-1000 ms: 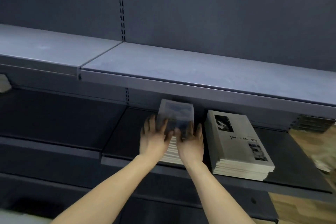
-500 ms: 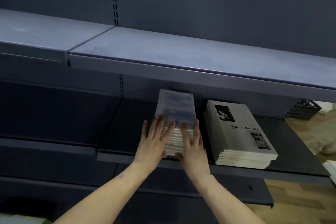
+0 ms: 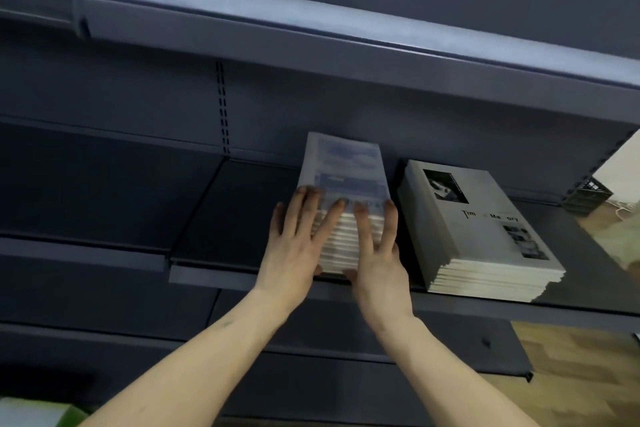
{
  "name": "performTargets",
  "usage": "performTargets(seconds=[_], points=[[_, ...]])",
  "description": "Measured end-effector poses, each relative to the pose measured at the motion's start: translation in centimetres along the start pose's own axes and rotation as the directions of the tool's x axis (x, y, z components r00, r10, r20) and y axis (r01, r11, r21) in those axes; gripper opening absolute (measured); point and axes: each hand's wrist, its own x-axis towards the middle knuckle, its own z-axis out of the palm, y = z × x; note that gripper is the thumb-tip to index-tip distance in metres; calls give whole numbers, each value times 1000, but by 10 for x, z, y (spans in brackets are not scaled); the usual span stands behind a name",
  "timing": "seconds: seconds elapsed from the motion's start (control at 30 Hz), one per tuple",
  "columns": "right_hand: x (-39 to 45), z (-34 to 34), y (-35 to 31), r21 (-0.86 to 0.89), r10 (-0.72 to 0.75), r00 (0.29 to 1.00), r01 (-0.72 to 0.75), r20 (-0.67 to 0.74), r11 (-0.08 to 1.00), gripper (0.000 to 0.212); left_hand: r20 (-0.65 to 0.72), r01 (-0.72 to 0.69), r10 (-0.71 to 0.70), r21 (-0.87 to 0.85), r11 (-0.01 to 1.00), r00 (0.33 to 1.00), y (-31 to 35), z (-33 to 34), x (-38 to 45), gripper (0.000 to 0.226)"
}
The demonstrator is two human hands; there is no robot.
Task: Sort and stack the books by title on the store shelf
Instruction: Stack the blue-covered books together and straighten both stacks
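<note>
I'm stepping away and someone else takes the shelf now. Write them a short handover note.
Left hand and right hand: fingers straight, pressing the front of the blue-cover stack.
Both stacks lie on the middle shelf; the grey-cover stack lies to the right, apart from the blue one.
Done: two piles, each apparently one title.
Left: square the blue pile, then add any remaining books, none of which are in view.

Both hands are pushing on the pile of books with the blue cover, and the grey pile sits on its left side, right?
Not quite. In the head view both hands, left and right, press the blue-covered pile, but the grey pile sits on its right.
</note>
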Motion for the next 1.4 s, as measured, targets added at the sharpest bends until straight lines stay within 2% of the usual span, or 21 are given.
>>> performTargets(seconds=[0.13, 0.2, 0.4, 0.77, 0.87, 0.97, 1.0, 1.07, 1.13, 1.3, 1.4], points=[[-2, 7, -2, 54, 4, 999, -2, -33, 999, 133, -16, 73, -74, -22, 997, 997, 9, 4, 0, 131], [-3, 9, 1, 66, -18, 998, 21, -56, 998, 136, -18, 87, -87, 0, 996, 996, 11, 6, -1, 129], [-1, 15, 2, 0, -29, 998, 29, -53, 1000, 143, 7, 119, -120, 23, 993, 993, 14, 7, -1, 132], [23, 24, 13, -68, -68, 997, 66, -32, 995, 138, 32, 104, -103, -26, 994, 994, 9, 13, 18, 126], [36, 28, 18, 33, -79, 996, 81, -52, 996, 131, 19, 97, -96, -39, 995, 995, 7, 20, 29, 124], [52, 35, 27, 255, -89, 995, 97, -43, 962, 102, 16, 96, -95, -74, 993, 995, 2, 26, 40, 122], [57, 37, 28, 249, -93, 994, 103, -54, 963, 104, 12, 94, -94, -82, 992, 996, 0, 29, 43, 122], [64, 38, 24, 61, -112, 991, 116, -68, 991, 128, 2, 93, -93, -87, 992, 996, -5, 32, 51, 123], [71, 39, 23, -3, -70, 997, 70, -37, 998, 139, -7, 86, -87, -91, 992, 996, -9, 36, 58, 123], [80, 42, 27, 86, -95, 994, 100, -61, 991, 136, -31, 51, -54, -89, 995, 998, -14, 47, 68, 125], [76, 49, 30, 123, -131, 982, 148, -138, 981, 138, -77, 64, -72, -91, 994, 994, -10, 53, 63, 123]])
